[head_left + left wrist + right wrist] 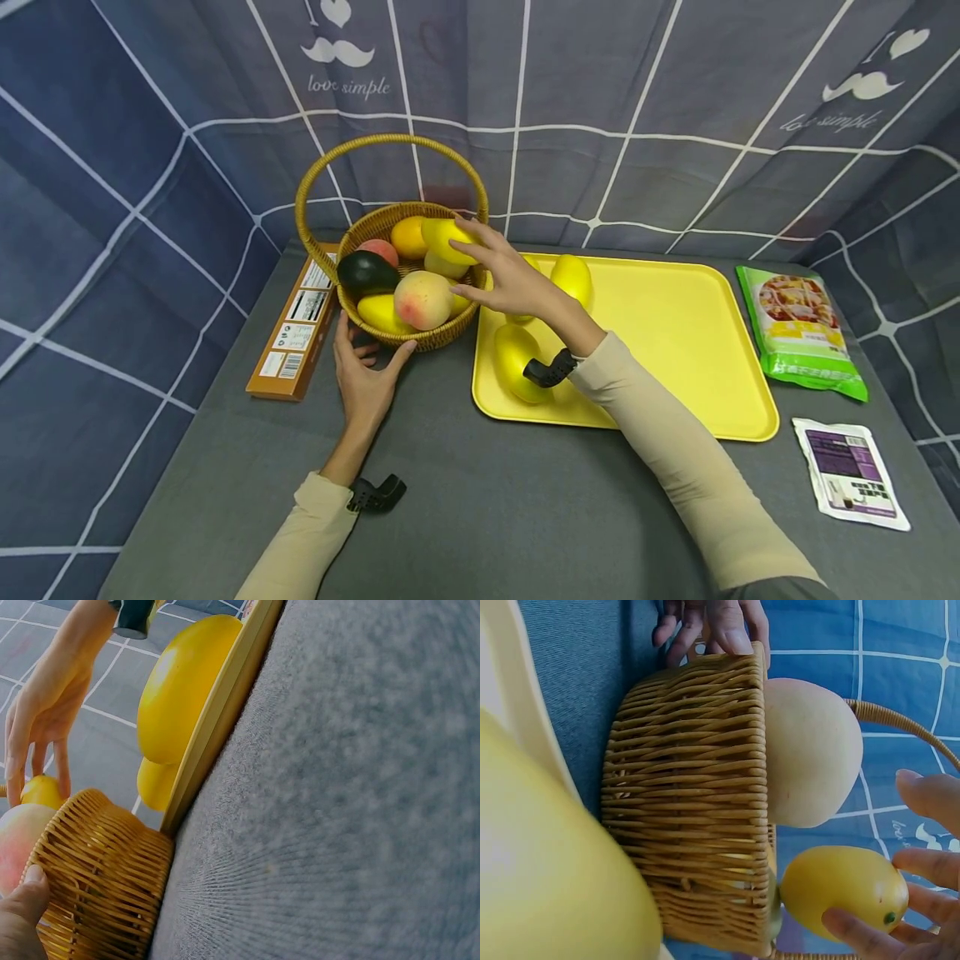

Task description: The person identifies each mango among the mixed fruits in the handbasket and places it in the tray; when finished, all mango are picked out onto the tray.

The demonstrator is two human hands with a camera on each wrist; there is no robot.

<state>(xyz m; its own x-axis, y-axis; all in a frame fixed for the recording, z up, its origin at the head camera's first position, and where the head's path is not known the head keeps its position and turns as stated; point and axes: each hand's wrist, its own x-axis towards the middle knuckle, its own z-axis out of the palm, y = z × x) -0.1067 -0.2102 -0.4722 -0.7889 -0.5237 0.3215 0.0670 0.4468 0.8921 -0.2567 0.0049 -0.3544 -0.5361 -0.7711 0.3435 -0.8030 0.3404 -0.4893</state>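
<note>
A yellow mango (444, 237) lies on top of the fruit at the right side of a wicker basket (442, 337). My right hand (510, 275) is over it, fingertips touching the mango and thumb apart from it. In the right wrist view, the mango's green stem end (889, 918) faces the fingers. At the basket's near left, my left hand (367, 375) holds the wall, its thumb (31, 889) against the rim. Inside are a peach (423, 300), a dark green avocado (367, 273), an orange (408, 237) and other fruit, partly hidden.
Several yellow mangoes lie at the left end of a yellow tray (675, 350), partly under my right forearm. An orange-brown box (288, 337) lies left of the basket. A green food packet (802, 329) and a white and purple pouch (851, 473) lie at the right.
</note>
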